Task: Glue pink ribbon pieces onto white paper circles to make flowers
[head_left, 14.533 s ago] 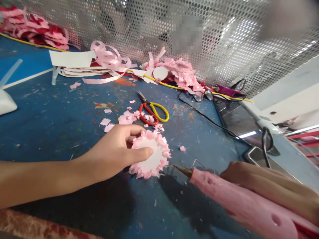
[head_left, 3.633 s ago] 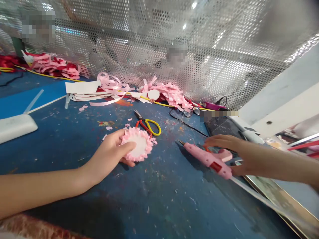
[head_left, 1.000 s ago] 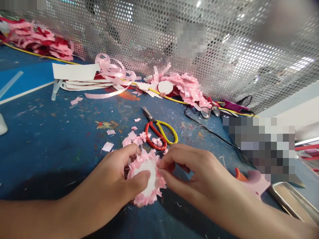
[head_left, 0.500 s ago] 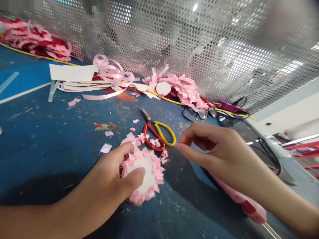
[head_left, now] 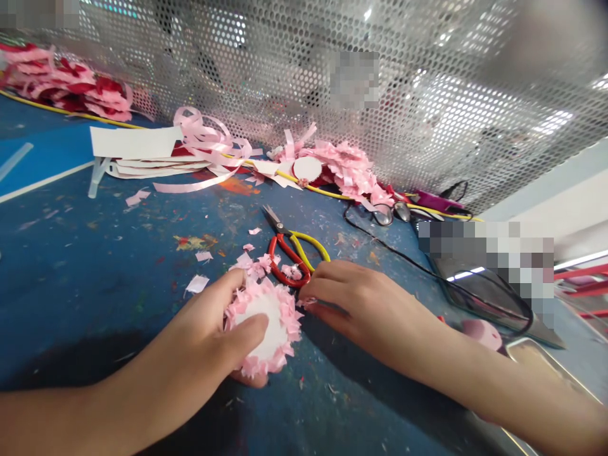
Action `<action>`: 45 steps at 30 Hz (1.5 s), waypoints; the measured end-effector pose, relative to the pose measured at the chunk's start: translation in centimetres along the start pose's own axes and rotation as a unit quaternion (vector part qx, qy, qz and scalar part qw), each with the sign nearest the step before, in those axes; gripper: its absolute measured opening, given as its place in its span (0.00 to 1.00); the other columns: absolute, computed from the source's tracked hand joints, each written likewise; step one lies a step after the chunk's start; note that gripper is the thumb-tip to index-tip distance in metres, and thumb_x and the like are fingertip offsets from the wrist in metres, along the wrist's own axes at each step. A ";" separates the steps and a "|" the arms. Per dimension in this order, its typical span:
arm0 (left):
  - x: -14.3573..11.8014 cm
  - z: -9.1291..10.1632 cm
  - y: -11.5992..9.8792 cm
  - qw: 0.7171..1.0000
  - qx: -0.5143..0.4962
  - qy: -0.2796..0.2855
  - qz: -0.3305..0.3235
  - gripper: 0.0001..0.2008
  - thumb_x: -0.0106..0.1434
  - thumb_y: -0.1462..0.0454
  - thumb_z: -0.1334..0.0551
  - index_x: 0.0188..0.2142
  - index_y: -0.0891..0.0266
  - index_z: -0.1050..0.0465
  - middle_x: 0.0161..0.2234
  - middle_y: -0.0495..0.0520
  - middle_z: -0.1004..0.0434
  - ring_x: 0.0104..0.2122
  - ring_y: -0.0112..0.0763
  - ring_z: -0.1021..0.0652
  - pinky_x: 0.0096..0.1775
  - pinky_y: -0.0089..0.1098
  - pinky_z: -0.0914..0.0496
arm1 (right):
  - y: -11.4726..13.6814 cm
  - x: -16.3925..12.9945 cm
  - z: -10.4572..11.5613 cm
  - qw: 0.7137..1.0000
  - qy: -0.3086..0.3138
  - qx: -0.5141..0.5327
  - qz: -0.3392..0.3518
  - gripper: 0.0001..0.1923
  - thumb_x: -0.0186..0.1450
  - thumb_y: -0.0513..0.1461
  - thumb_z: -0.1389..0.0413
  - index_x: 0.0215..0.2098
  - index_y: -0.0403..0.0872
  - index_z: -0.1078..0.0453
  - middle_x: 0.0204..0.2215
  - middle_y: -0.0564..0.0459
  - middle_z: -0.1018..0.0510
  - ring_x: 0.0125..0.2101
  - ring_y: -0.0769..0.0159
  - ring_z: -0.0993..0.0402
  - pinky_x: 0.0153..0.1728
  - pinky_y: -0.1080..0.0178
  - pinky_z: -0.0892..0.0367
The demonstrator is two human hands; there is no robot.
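Observation:
My left hand (head_left: 213,335) grips a round white disc (head_left: 273,329) edged with frilly pink ribbon pieces, its thumb pressed flat on the white face. The other fingers are mostly hidden beneath it. Just right of the disc, my right hand (head_left: 356,304) is low over the table, thumb and fingertips closed around a small pink ribbon scrap (head_left: 307,303). Scissors (head_left: 289,250) with one red and one yellow handle lie beyond both hands, blades pointing away. More pink scraps (head_left: 256,265) lie between the disc and the scissors.
Pink ribbon loops (head_left: 209,136) and white cards (head_left: 135,142) lie at the back, beside a pile of pink frilled pieces (head_left: 344,168). A perforated metal screen (head_left: 285,69) rises behind. Glasses (head_left: 382,215), a black cable (head_left: 399,250) and a dark flat device (head_left: 479,291) are at right.
My right hand has moved left and down to the pink scraps beside the scissors, its fingertips closing there. My left hand still holds the disc; the view has shifted slightly.

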State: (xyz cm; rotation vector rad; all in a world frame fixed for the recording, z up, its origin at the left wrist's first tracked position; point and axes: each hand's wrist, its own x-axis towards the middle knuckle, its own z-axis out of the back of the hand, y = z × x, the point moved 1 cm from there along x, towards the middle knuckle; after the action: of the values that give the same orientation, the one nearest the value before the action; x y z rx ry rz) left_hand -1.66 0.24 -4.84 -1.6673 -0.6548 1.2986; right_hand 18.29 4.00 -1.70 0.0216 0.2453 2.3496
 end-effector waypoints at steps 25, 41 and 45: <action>-0.3 0.4 -0.2 0.978 0.147 0.000 -0.149 0.08 0.59 0.63 0.44 0.40 0.59 0.35 0.31 0.48 0.28 0.33 0.34 0.26 0.33 0.30 0.27 | 3.5 0.3 -0.4 0.975 -0.206 0.044 0.064 0.07 0.64 0.32 0.46 0.30 0.42 0.27 0.25 0.52 0.27 0.27 0.68 0.32 0.27 0.64 0.37; -0.1 -0.2 0.3 0.999 -0.019 -0.020 -0.028 0.23 0.55 0.60 0.37 0.50 0.57 0.38 0.29 0.46 0.28 0.26 0.30 0.25 0.25 0.31 0.23 | -0.9 -0.6 1.2 0.988 -0.107 0.042 -0.100 0.03 0.61 0.36 0.41 0.29 0.50 0.26 0.27 0.58 0.24 0.24 0.72 0.32 0.26 0.68 0.38; -0.1 -0.2 0.2 0.999 -0.022 -0.020 -0.027 0.26 0.55 0.61 0.36 0.53 0.56 0.39 0.30 0.47 0.26 0.27 0.32 0.24 0.26 0.31 0.23 | -1.1 -0.2 -0.6 0.993 -0.065 0.009 -0.096 0.04 0.63 0.36 0.43 0.33 0.49 0.26 0.31 0.56 0.23 0.27 0.71 0.29 0.29 0.66 0.37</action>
State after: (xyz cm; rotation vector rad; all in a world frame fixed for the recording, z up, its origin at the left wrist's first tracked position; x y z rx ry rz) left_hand -1.56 0.02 -4.93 -1.6517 -0.7531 1.2898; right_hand 19.15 4.56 -2.45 0.1524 0.1961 2.1449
